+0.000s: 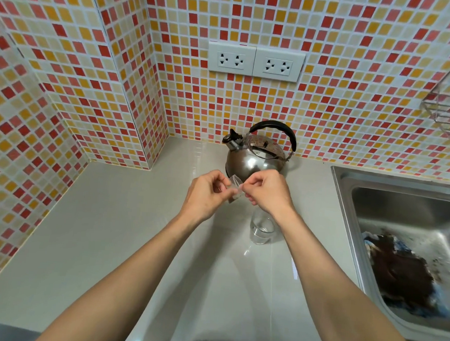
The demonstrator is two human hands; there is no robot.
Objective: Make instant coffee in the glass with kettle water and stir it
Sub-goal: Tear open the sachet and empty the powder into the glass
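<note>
Both hands, left [206,195] and right [266,190], pinch a small clear sachet [235,191] between them, above and just behind the empty glass [261,230], nearer the right hand.

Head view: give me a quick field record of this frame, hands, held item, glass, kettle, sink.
left hand: pinching one end of the sachet
right hand: pinching the other end
sachet: small, pale, held between both hands above the counter; contents not readable
glass: clear, upright on the counter, below the right hand; looks empty
kettle: steel, black handle, against the tiled wall, behind the hands
sink: at right, dark cloth-like mass inside
</note>
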